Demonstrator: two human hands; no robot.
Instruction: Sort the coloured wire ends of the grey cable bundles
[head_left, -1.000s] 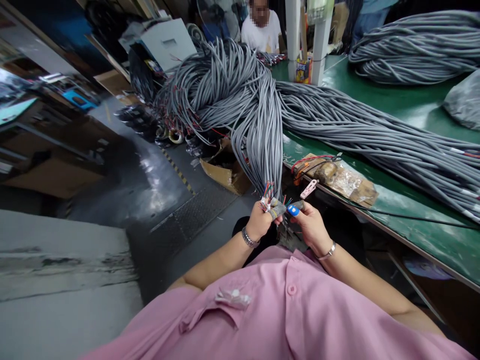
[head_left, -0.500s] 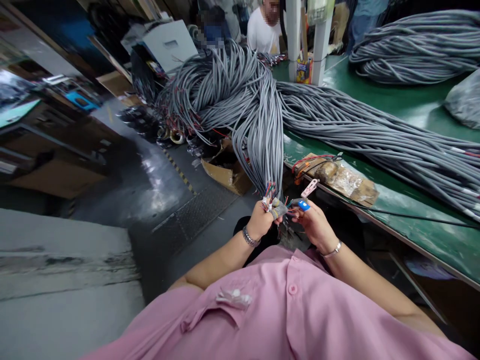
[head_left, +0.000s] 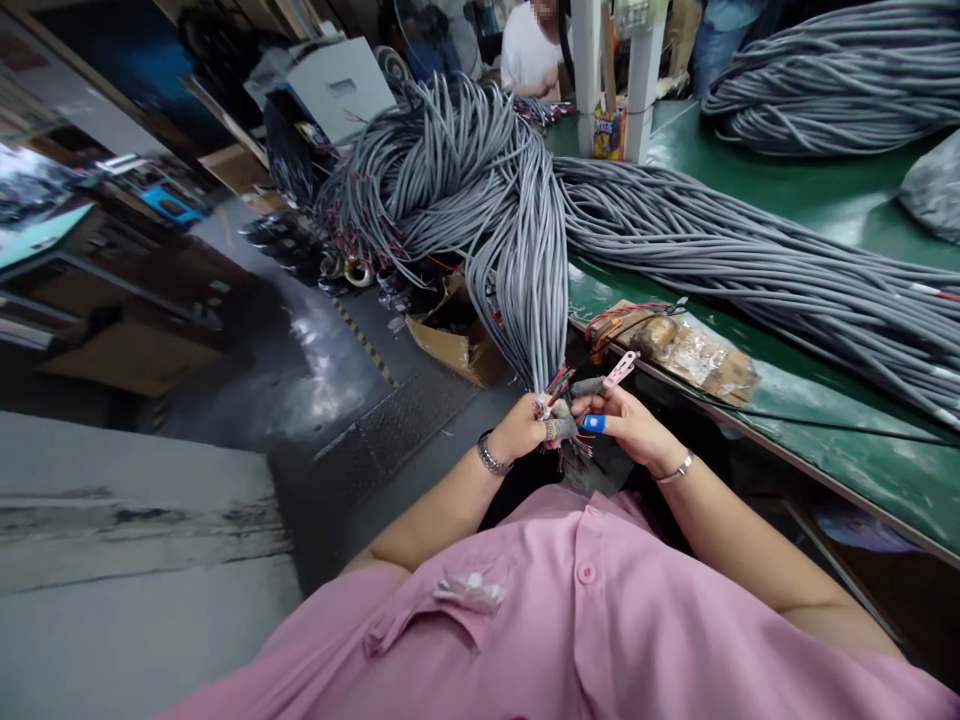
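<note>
In the head view, my left hand [head_left: 523, 428] is closed around the end of a bundle of grey cables [head_left: 534, 290], which hangs down over the table edge. Thin coloured wires [head_left: 557, 382] fan out from the stripped ends beside my fingers. A grey-and-yellow cover wraps the left thumb. Close by on the right, my right hand [head_left: 634, 428] is bent towards these wires, with blue tape on its thumb and a grey cover on a finger. From between its fingers sticks a small pink piece with holes [head_left: 621, 368]. Fingers hide where it meets the wires.
More grey cables [head_left: 720, 245] run along the green table [head_left: 847, 400], with a coil [head_left: 832, 85] behind. A taped wooden block [head_left: 694, 360] lies by the edge. Below stands an open cardboard box [head_left: 457, 345]. A person in white [head_left: 529, 50] is across the table.
My right hand has turned and its blue-taped thumb has come lower and nearer the wires. Its grey-covered finger now lies more stretched out above. The left hand keeps its hold on the cables.
</note>
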